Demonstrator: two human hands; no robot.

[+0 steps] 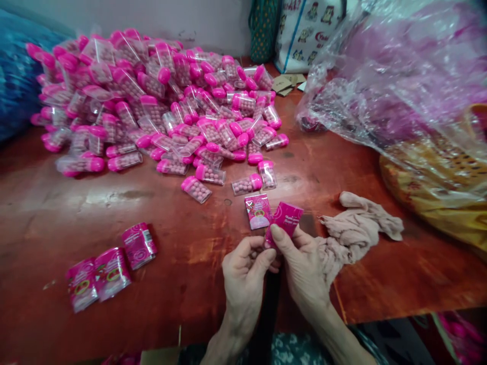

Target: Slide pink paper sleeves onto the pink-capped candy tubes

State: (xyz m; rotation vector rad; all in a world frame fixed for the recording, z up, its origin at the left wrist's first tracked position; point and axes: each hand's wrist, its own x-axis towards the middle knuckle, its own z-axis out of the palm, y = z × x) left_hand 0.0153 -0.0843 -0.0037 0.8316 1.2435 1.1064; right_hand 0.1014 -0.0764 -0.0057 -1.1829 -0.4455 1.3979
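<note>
A pink printed packet [288,215] is pinched in my right hand [306,268], with the thumb lying across its front. My left hand [245,279] has thumb and fingers closed at the packet's lower left corner; the fingers hide that part. Just behind the hands lies a second pink packet [257,212], flat on the table. Beyond it are small clear containers with pink caps and pink balls inside, one lying sideways [246,184] and one pointing towards me [267,175]. A crumpled beige cloth [352,230] lies beside my right hand.
A large heap of pink-capped containers [152,106] covers the back of the reddish wooden table [182,284]. Three pink packets [112,274] lie at the left. Clear plastic wrap [380,76] and a yellow basket [437,187] stand right. A blue bag [26,76] sits far left.
</note>
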